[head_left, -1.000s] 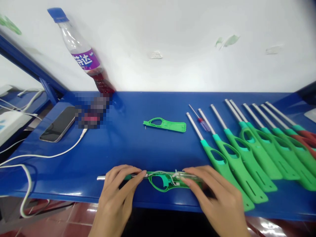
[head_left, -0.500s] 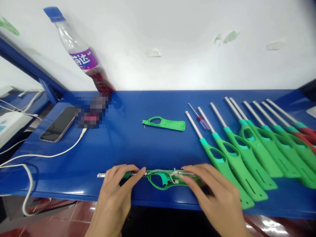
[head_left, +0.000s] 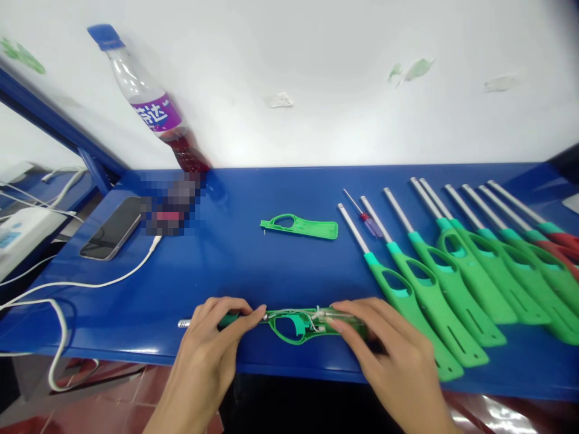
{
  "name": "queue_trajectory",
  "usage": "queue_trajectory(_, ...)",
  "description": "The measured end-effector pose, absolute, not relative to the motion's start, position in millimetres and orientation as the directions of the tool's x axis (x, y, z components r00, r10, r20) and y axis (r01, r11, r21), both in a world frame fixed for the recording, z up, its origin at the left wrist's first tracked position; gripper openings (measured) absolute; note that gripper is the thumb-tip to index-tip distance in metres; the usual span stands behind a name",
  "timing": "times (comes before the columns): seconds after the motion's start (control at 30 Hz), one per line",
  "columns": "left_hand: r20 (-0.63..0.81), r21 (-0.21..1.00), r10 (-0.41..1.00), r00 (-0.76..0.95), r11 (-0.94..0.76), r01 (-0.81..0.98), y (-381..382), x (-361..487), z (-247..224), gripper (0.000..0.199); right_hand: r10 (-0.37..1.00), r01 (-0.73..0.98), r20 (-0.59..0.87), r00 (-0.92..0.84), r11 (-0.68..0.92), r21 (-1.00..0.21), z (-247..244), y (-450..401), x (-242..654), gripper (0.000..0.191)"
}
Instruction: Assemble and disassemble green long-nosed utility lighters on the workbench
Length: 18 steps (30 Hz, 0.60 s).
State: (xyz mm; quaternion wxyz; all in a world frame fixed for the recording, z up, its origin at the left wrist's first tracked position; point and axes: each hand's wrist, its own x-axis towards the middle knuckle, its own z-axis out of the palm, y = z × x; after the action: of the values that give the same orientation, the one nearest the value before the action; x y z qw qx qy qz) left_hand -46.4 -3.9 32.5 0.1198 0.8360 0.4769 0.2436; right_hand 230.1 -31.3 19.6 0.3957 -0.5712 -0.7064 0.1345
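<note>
An opened long-necked gas lighter [head_left: 286, 339] lies across the front of the blue table, its inner parts facing up. Thin wires, a teal trigger and a clear fuel tank [head_left: 340, 316] show inside the green half-shell. My left hand [head_left: 212, 337] is closed round the neck end, thumb and index finger pinching near the joint, with the metal tip sticking out to the left. At the other end, my right hand [head_left: 389, 349] grips the handle and tank between thumb and fingers. Farther back lies the loose other half of a green shell [head_left: 301, 226], hollow side up.
Several assembled green lighters [head_left: 420, 307] and some red ones [head_left: 563, 250] lie in a row on the right. A small screwdriver [head_left: 370, 224] is beside them. On the left are a phone [head_left: 111, 230], a white cable [head_left: 113, 280] and a drink bottle [head_left: 156, 108] against the wall.
The view has shifted slightly. My left thumb and index finger have moved a little along the neck joint; both hands keep their hold on the opened lighter.
</note>
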Motion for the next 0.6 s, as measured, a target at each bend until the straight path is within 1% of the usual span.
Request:
queue_trajectory(0.17, 0.292, 0.358, 0.815, 0.501, -0.579, 0.733, -0.5, -50.6, 36.4, 0.046, 0.917, 0.7, 0.399, -0.029, 0.303, -0.647, 20.5, -31.2, 229.0, 0.014)
queue_trajectory(0.4, 0.287, 0.344, 0.819, 0.497, -0.572, 0.744, 0.2, -45.7, 42.5, 0.043, 0.925, 0.696, 0.379, -0.005, 0.275, -0.663, 19.0, -33.6, 229.4, 0.014)
queue_trajectory(0.6, 0.276, 0.309, 0.811, 0.516, -0.583, 0.752, 0.2, -39.5, 47.2, 0.041, 0.929, 0.69, 0.371, 0.008, 0.263, -0.674, 18.8, -32.4, 230.3, 0.012)
